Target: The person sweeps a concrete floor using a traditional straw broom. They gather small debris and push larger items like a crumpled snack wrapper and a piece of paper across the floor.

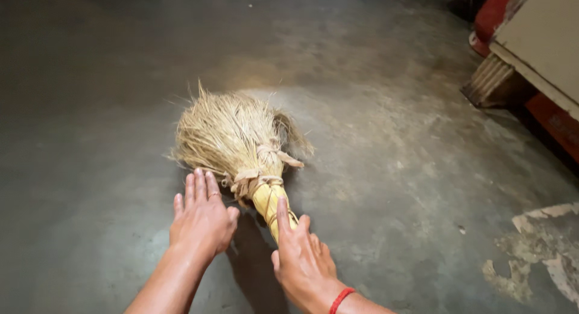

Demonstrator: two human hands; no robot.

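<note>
Gripping the straw broom (241, 145) at mid-frame, our right hand (301, 260) closes round its bound neck; our left hand (202, 220) lies open, flat on the worn grey concrete floor (90, 109). Furniture (531, 55) crowds the upper right.

The grey concrete floor (386, 139) carries a straw hand broom (238, 139) lying at its middle, with a ribbed furniture foot (490, 80) standing well right of the broom and patches of flaked surface (537, 248) at lower right.
</note>
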